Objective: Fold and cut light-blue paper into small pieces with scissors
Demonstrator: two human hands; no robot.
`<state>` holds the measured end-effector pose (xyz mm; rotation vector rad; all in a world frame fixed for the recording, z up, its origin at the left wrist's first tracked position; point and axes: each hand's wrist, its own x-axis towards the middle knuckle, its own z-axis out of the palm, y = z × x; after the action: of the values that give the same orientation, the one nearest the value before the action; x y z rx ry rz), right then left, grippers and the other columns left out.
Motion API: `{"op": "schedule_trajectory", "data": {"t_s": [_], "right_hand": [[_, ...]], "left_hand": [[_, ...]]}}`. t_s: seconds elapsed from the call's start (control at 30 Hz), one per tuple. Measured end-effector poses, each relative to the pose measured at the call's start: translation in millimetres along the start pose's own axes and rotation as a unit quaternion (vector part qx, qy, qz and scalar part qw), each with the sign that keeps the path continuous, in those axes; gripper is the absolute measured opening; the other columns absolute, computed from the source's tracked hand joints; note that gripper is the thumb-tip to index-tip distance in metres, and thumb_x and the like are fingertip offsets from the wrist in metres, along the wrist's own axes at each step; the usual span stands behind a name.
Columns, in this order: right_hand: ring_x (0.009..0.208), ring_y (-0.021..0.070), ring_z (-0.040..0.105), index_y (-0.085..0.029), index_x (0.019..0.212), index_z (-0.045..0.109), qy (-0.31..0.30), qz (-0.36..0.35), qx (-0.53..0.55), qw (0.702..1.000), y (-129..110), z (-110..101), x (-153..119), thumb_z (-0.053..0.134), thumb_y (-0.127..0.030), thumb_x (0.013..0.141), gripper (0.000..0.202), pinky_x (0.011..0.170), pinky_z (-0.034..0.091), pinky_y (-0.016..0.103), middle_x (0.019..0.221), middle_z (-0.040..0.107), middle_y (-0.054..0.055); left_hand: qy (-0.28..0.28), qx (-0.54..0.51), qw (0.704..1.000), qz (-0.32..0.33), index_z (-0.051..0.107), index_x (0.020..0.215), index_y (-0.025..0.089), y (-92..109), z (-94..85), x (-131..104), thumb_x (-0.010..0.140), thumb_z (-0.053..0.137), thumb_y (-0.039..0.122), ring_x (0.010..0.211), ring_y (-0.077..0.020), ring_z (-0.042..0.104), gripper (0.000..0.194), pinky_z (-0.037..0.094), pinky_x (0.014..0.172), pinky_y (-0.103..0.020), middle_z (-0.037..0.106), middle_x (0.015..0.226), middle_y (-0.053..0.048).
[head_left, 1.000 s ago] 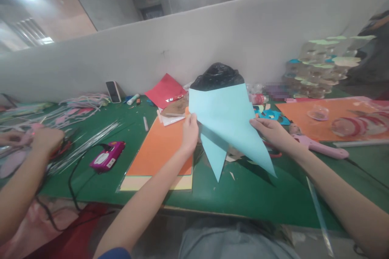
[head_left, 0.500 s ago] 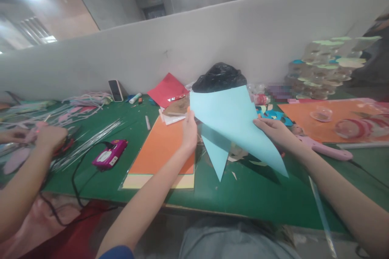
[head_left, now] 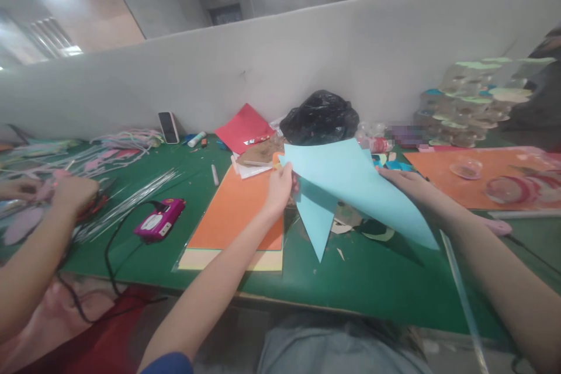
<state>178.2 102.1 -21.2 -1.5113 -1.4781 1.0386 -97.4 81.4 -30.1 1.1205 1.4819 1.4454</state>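
Observation:
A large light-blue sheet [head_left: 346,178] is held up over the green table, curved, with one pointed part hanging down at its left. My left hand [head_left: 280,184] grips the sheet's left edge, and a bit of something orange shows at its fingertips. On the right side, my right hand [head_left: 401,181] is closed on the sheet's edge, its fingertips partly behind the paper. Orange sheets [head_left: 241,210] lie in a clear sleeve left of the blue sheet. Paper scraps [head_left: 346,219] are scattered beneath it.
A black plastic bag [head_left: 319,117] sits against the partition. A magenta box [head_left: 160,219] with a black cable lies left. Another person's hand [head_left: 74,196] works at far left. Stacked clear cups [head_left: 468,105] stand back right, behind an orange sheet [head_left: 438,169].
My left hand has shifted slightly right and my right hand has moved outward. The blue sheet's top edge is lower, and its right tip reaches further right.

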Motion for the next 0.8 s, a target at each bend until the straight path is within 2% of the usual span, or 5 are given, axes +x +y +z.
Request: {"op": "schedule_trajectory", "data": {"t_s": [0.2,0.33,0.47,0.6,0.8], "right_hand": [[0.093,0.0253,0.063,-0.014,0.103,0.068,0.221,-0.167,-0.177,0.945,-16,-14,-5,0.047,-0.037,0.094,0.032,0.082,0.046,0.039,0.104,0.072,0.018],[0.096,0.0307,0.059,-0.014,0.093,0.071,0.18,-0.428,-0.377,0.801,-45,29,-26,0.049,-0.038,0.097,0.033,0.089,0.043,0.045,0.099,0.073,0.016],[0.102,0.0322,0.055,-0.012,0.088,0.071,0.145,-0.555,-0.491,0.656,-71,93,-29,0.058,-0.03,0.094,0.023,0.097,0.035,0.047,0.096,0.071,0.014],[0.092,0.0281,0.055,-0.013,0.081,0.071,0.126,-0.595,-0.526,0.594,-81,130,-11,0.059,-0.009,0.088,0.014,0.092,0.034,0.043,0.08,0.067,0.01],[0.083,0.0259,0.054,-0.014,0.075,0.072,0.115,-0.622,-0.546,0.55,-84,142,5,0.058,-0.004,0.085,0.02,0.082,0.034,0.04,0.068,0.064,0.008]], "left_hand": [[0.015,0.019,1.0,0.0,0.045,0.055,0.02,-3,-1.0,-1,0.093,0.041,0.037,0.041,-0.0097,0.045,0.042,0.037,0.047,-0.022,0.047,0.044,0.002],[0.028,0.053,0.998,0.003,0.046,0.053,0.02,-6,-0.4,1,0.093,0.04,0.037,0.041,-0.0098,0.042,0.045,0.032,0.047,-0.023,0.043,0.042,0.002],[0.038,0.078,0.995,0.053,0.041,0.049,0.02,-5,-2.2,2,0.092,0.042,0.033,0.046,-0.0101,0.039,0.045,0.03,0.05,-0.024,0.039,0.044,0.003],[0.054,0.099,0.99,0.09,0.033,0.051,0.022,-2,-5.7,1,0.09,0.044,0.03,0.05,-0.0104,0.033,0.042,0.025,0.052,-0.026,0.034,0.049,0.004],[0.055,0.125,0.988,0.071,0.029,0.053,0.023,2,-9.6,2,0.089,0.042,0.029,0.053,-0.0112,0.028,0.038,0.021,0.053,-0.028,0.028,0.051,0.004]]}}
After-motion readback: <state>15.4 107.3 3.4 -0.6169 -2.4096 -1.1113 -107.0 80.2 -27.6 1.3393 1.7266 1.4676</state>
